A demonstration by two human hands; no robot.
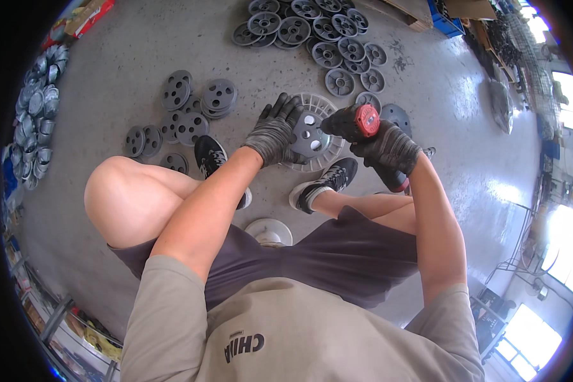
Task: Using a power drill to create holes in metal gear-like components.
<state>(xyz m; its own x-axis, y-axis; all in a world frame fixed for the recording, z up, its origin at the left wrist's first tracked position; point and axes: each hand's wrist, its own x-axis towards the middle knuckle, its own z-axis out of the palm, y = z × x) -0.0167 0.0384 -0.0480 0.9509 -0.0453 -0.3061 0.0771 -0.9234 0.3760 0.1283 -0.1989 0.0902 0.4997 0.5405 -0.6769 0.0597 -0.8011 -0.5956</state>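
Note:
A round grey disc point(311, 144) with several holes lies on a pale ribbed round base point(333, 153) on the floor ahead of me. My left hand point(270, 135), in a dark grey work glove, holds the disc by its left side, fingers stretched along the far-left edge and thumb at the near edge. From the right, my gloved right hand point(388, 148) is closed around the handle of a red and black cordless drill point(366, 121). The drill's nose points left, over the right part of the disc. Its tip is too small to make out.
Stacks of grey holed discs point(219, 95) lie to the left. Many spoked grey wheels point(294, 30) cover the floor farther ahead. Metal cup-shaped parts point(37, 102) are heaped at far left. My shoes point(325, 183) flank the base; a white round object point(268, 230) is between my legs.

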